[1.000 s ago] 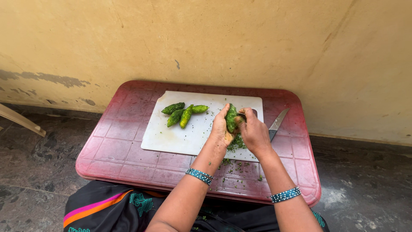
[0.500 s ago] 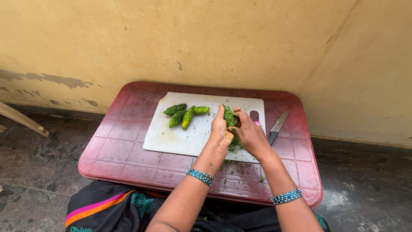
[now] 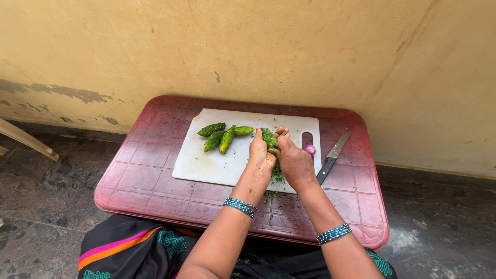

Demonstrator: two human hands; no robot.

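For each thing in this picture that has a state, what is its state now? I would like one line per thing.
Left hand: gripping the bitter gourd.
Right hand: closed against the same gourd.
Bitter gourd: held above the board, partly scraped.
Four bitter gourds: whole, lying together on the board.
Cutting board: flat on the table, strewn with green scrapings.
Knife: lying unused, beside the board.
Small onion: unpeeled, at the board's edge.
Red table: scrapings on its near side.
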